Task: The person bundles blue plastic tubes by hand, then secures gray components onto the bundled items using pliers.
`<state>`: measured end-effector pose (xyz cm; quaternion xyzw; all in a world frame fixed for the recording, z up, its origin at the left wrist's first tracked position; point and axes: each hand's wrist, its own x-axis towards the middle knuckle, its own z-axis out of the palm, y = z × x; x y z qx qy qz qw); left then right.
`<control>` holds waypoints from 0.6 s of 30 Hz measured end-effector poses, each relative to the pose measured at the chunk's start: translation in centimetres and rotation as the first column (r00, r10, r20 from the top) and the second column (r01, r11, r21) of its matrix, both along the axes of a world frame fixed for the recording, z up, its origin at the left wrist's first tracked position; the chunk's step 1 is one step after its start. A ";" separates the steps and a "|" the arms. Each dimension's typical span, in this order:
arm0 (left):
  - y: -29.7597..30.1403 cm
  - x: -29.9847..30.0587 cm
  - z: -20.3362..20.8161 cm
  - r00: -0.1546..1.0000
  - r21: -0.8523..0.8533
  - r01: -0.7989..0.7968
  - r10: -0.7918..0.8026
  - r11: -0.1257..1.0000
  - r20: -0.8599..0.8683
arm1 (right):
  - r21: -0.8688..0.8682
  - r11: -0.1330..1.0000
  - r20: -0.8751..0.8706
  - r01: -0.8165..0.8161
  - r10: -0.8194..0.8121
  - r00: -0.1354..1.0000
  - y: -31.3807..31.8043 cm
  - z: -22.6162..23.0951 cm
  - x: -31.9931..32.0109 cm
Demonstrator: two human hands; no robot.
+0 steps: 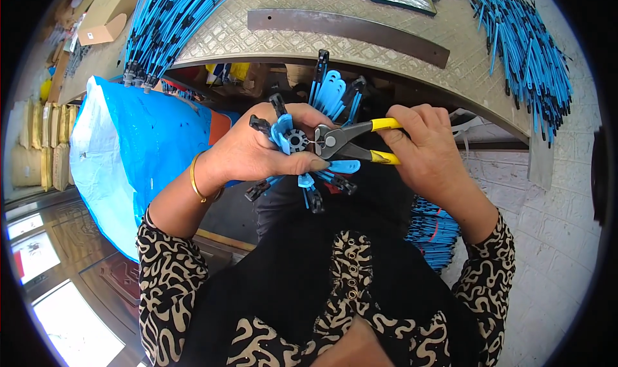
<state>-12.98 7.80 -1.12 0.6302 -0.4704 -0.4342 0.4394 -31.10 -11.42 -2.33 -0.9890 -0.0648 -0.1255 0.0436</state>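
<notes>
While the left hand (248,151) grips the hub (297,140), the right hand (428,148) closes its fingers round pliers (351,132) at a wire (313,141), probably tightening; steady squeezing seems needed next.

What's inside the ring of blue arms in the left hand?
A dark slotted hub, with thin wire between it and the yellow-handled pliers. The left hand covers parts of the blue arms; the hub's underside is hidden.

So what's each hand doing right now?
Left hand: closed around a cluster of blue-and-black pieces.
Right hand: closed on the yellow-handled pliers.
</notes>
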 end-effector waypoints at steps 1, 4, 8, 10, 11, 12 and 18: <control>0.0 0.0 0.1 1.000 0.003 0.001 -0.001 1.000 -0.003 | 0.045 0.999 -0.013 -0.022 0.022 1.000 0.0 0.1 0.0; 0.0 0.1 0.0 1.000 0.018 0.008 -0.008 1.000 -0.015 | 0.144 0.988 -0.043 -0.058 0.065 0.997 -0.3 0.6 0.2; -0.2 0.5 -0.3 0.989 -0.072 0.096 -0.087 0.993 0.121 | 0.656 0.649 -0.698 0.385 0.329 0.636 -1.8 1.2 0.7; -0.3 0.6 -0.4 0.969 -0.112 0.193 -0.171 0.975 0.180 | 0.749 0.467 -0.661 0.469 0.498 0.561 -1.9 0.8 0.5; -0.4 0.6 -0.4 0.954 -0.129 0.242 -0.211 0.962 0.210 | 0.776 0.368 -0.623 0.513 0.579 0.526 -1.9 0.4 0.4; -0.7 0.6 -0.5 0.951 -0.127 0.254 -0.225 0.959 0.211 | 0.786 0.265 -0.573 0.558 0.649 0.500 -2.1 -0.2 0.2; -0.6 0.2 -0.6 0.997 -0.025 0.067 -0.066 0.997 0.030 | 0.645 -0.137 -0.340 0.752 0.830 0.443 -1.4 -4.3 -0.9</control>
